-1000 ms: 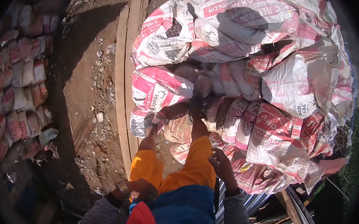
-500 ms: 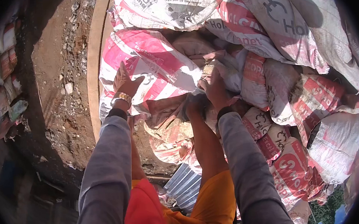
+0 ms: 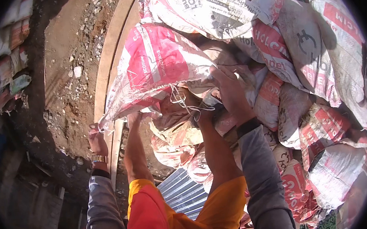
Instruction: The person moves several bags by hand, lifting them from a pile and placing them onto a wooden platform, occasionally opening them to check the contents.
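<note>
A pink-and-white woven sack (image 3: 157, 58) lies in front of me, its near edge lifted and stretched between my hands. My left hand (image 3: 97, 140) is closed on the sack's near left corner, beside the wooden plank. At the sack's right corner, my right hand (image 3: 232, 91) grips the fabric, its fingertips partly hidden. Loose white string (image 3: 182, 99) dangles from the near edge, between the hands. Under that edge show the wearer's bare legs and crumpled sacks (image 3: 174, 136).
Filled cement sacks (image 3: 311, 44) are piled to the right and at the back. A curved wooden plank (image 3: 110, 55) runs along the left, with dirt and gravel (image 3: 76, 71) beyond. Corrugated metal sheet (image 3: 183, 192) lies between the legs. More sacks (image 3: 15, 63) stand far left.
My left hand has moved from the top of the sack down and left to its corner. The near edge is now raised and pulled taut, and string has come into view.
</note>
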Demonstrator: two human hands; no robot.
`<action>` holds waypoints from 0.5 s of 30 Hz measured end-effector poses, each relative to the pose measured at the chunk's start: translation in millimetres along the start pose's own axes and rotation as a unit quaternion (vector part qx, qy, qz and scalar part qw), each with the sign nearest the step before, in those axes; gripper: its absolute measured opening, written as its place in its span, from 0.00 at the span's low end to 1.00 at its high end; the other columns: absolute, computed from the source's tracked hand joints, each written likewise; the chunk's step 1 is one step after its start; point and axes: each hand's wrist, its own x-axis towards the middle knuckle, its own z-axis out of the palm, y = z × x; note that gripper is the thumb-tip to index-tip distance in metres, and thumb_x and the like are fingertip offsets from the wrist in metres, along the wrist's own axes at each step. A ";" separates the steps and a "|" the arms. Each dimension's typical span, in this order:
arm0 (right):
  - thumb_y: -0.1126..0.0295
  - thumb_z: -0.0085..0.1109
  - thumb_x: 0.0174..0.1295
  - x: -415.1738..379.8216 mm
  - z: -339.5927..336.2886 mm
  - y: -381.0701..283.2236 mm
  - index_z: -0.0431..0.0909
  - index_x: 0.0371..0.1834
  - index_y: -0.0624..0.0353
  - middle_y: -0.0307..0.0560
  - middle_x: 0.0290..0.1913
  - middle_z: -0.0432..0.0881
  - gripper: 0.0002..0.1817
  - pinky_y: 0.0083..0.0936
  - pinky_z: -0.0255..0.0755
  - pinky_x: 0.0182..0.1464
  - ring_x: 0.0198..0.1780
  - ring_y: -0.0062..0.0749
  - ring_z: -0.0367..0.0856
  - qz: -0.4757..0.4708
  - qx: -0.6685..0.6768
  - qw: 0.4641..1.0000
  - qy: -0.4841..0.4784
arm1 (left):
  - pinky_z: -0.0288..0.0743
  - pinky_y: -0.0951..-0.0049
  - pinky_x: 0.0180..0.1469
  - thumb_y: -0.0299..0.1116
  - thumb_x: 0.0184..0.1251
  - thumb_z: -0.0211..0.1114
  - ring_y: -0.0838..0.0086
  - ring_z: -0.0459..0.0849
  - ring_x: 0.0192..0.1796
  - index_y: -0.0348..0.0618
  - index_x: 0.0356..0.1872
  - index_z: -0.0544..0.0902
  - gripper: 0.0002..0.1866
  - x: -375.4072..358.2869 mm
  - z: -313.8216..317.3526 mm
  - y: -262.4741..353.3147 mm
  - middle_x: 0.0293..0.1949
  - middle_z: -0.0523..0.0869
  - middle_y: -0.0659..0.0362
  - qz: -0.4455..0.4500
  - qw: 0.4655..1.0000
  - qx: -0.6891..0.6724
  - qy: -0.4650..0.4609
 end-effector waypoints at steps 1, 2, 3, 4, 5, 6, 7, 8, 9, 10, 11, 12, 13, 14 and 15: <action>0.58 0.59 0.62 -2.3 -0.5 3.7 0.71 0.55 0.66 0.46 0.44 0.80 0.25 0.22 0.70 0.46 0.50 0.25 0.76 0.071 0.112 0.991 -0.023 | 0.69 0.77 0.46 0.29 0.66 0.57 0.81 0.75 0.39 0.39 0.41 0.78 0.07 -2.2 -0.3 -1.3 0.35 0.79 0.65 0.025 0.997 0.071 -0.022; 0.59 0.60 0.62 -3.1 -0.9 13.9 0.65 0.64 0.65 0.49 0.48 0.80 0.31 0.23 0.70 0.50 0.55 0.26 0.74 0.143 0.221 0.964 -0.047 | 0.69 0.75 0.47 0.30 0.66 0.57 0.79 0.75 0.40 0.38 0.45 0.77 0.10 -2.4 4.1 -3.6 0.37 0.79 0.65 0.008 0.993 0.118 0.011; 0.59 0.60 0.62 -2.7 -12.4 42.0 0.65 0.64 0.65 0.49 0.48 0.80 0.31 0.23 0.70 0.50 0.55 0.26 0.74 0.138 0.216 0.965 -0.052 | 0.71 0.74 0.45 0.29 0.66 0.57 0.77 0.77 0.40 0.38 0.49 0.76 0.12 -2.2 8.3 -12.4 0.38 0.80 0.62 0.002 0.995 0.098 0.027; 0.62 0.60 0.62 -1.6 -34.0 84.4 0.54 0.70 0.63 0.50 0.51 0.79 0.37 0.26 0.69 0.55 0.58 0.29 0.73 0.124 0.091 0.987 -0.039 | 0.73 0.72 0.44 0.28 0.66 0.56 0.74 0.78 0.40 0.37 0.52 0.75 0.14 -1.4 13.1 -26.7 0.39 0.81 0.59 -0.009 0.999 0.000 0.044; 0.65 0.61 0.63 0.8 -46.6 111.1 0.43 0.75 0.61 0.51 0.53 0.78 0.44 0.29 0.67 0.59 0.61 0.32 0.71 0.108 -0.035 0.993 -0.023 | 0.75 0.70 0.42 0.27 0.66 0.56 0.72 0.80 0.39 0.37 0.55 0.74 0.17 0.4 20.0 -42.4 0.40 0.82 0.56 -0.016 0.991 -0.116 0.063; 0.65 0.61 0.63 3.9 -47.4 121.1 0.43 0.75 0.61 0.51 0.53 0.78 0.44 0.29 0.67 0.59 0.61 0.32 0.71 0.105 -0.039 0.993 -0.027 | 0.77 0.68 0.41 0.26 0.66 0.55 0.69 0.82 0.39 0.37 0.58 0.73 0.19 0.1 27.3 -59.2 0.41 0.83 0.53 -0.025 0.980 -0.188 0.065; 0.67 0.61 0.62 10.0 -46.6 129.6 0.38 0.76 0.60 0.51 0.55 0.76 0.47 0.31 0.68 0.59 0.61 0.35 0.71 -0.033 -0.269 0.963 -0.008 | 0.77 0.66 0.39 0.32 0.66 0.55 0.68 0.82 0.37 0.42 0.59 0.73 0.20 0.7 22.1 -83.7 0.43 0.83 0.53 -0.081 0.993 0.028 -0.083; 0.68 0.62 0.61 20.6 -43.4 132.6 0.35 0.76 0.60 0.52 0.56 0.75 0.48 0.31 0.68 0.59 0.61 0.37 0.71 -0.102 -0.374 0.922 -0.009 | 0.77 0.66 0.39 0.33 0.66 0.56 0.68 0.82 0.38 0.42 0.59 0.74 0.20 -7.0 24.6 -90.7 0.43 0.83 0.53 -0.091 0.981 0.108 -0.133; 0.69 0.62 0.61 31.4 -41.3 137.6 0.33 0.76 0.59 0.52 0.57 0.74 0.50 0.32 0.69 0.59 0.61 0.38 0.71 -0.170 -0.474 0.864 0.005 | 0.77 0.66 0.40 0.34 0.67 0.56 0.68 0.82 0.38 0.42 0.58 0.74 0.20 -13.6 25.2 -99.4 0.43 0.83 0.53 -0.104 0.977 0.117 -0.144; 0.67 0.64 0.60 54.6 -37.7 130.7 0.37 0.76 0.61 0.53 0.60 0.71 0.49 0.32 0.68 0.60 0.62 0.41 0.70 -0.123 -0.413 0.898 -0.088 | 0.77 0.66 0.41 0.35 0.67 0.56 0.68 0.82 0.39 0.42 0.58 0.74 0.20 -17.3 25.0 -100.8 0.43 0.83 0.53 -0.115 0.977 0.109 -0.143; 0.66 0.65 0.58 88.7 -28.6 117.0 0.40 0.75 0.62 0.54 0.63 0.68 0.48 0.33 0.67 0.61 0.64 0.43 0.68 -0.106 -0.322 0.923 -0.183 | 0.77 0.66 0.41 0.36 0.67 0.56 0.68 0.82 0.39 0.43 0.58 0.75 0.20 -13.9 25.3 -97.9 0.43 0.83 0.53 -0.113 0.979 0.097 -0.141; 0.65 0.65 0.57 122.8 -19.3 103.1 0.44 0.74 0.62 0.55 0.67 0.65 0.47 0.33 0.65 0.63 0.66 0.44 0.65 -0.069 -0.226 0.933 -0.273 | 0.77 0.66 0.42 0.38 0.67 0.56 0.68 0.82 0.39 0.43 0.57 0.75 0.20 -2.6 30.5 -91.4 0.43 0.83 0.53 -0.098 0.981 0.086 -0.142; 0.65 0.65 0.57 132.0 -4.1 88.0 0.49 0.73 0.61 0.55 0.68 0.64 0.44 0.35 0.63 0.65 0.68 0.45 0.63 -0.085 -0.242 0.926 -0.277 | 0.77 0.66 0.43 0.39 0.67 0.56 0.68 0.82 0.40 0.43 0.57 0.75 0.20 11.3 39.1 -81.9 0.43 0.83 0.53 -0.076 0.983 0.080 -0.147; 0.66 0.64 0.56 141.1 11.4 72.6 0.54 0.72 0.59 0.55 0.69 0.62 0.41 0.36 0.61 0.67 0.69 0.46 0.61 -0.101 -0.257 0.919 -0.280 | 0.76 0.66 0.43 0.40 0.67 0.56 0.68 0.82 0.40 0.44 0.57 0.76 0.20 31.6 52.7 -69.0 0.43 0.83 0.53 -0.046 0.984 0.078 -0.155; 0.67 0.64 0.56 146.6 30.3 79.6 0.57 0.70 0.57 0.54 0.69 0.63 0.38 0.36 0.59 0.68 0.70 0.46 0.61 -0.122 -0.283 0.920 -0.242 | 0.76 0.66 0.44 0.41 0.67 0.56 0.68 0.82 0.40 0.44 0.57 0.76 0.20 54.4 71.2 -52.8 0.43 0.83 0.53 -0.008 0.982 0.080 -0.170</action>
